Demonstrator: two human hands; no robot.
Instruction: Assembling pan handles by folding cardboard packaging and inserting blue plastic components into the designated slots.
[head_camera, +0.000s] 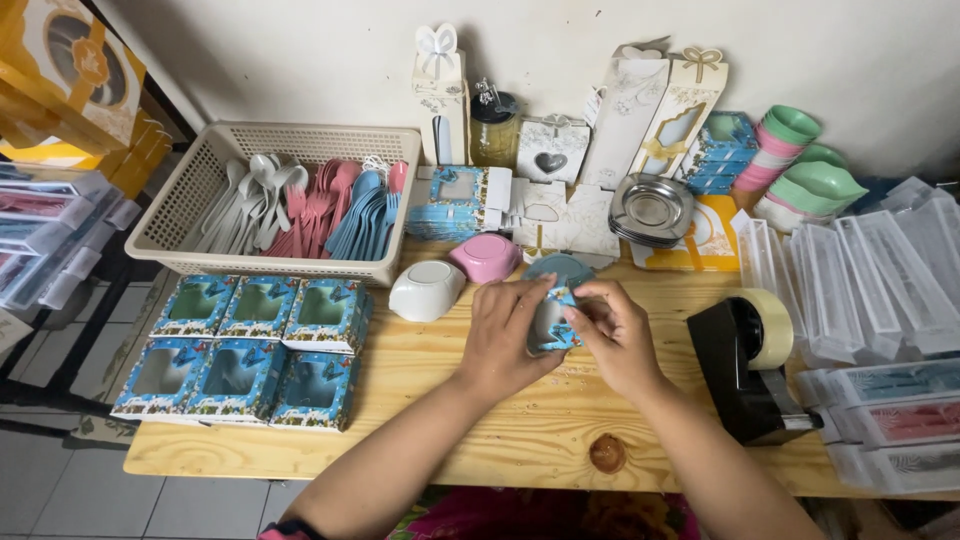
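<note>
Both hands met at the middle of the wooden table. The left hand and the right hand together gripped a small blue box, fingers pinched on its top edge; most of it was hidden between them.

At nine o'clock from the hands lay six finished blue window boxes in two rows. At eleven o'clock stood a beige basket of white, pink and blue spoons. Just at eleven, close by, sat a white bowl and a pink bowl; a blue one peeked out behind the fingers.

At twelve o'clock flat blue cartons lay stacked, with tall white gift boxes against the wall. At three o'clock stood a black tape dispenser, and past it clear plastic cases, cut off at the edge. At one o'clock were steel dishes and stacked green and pink bowls.
</note>
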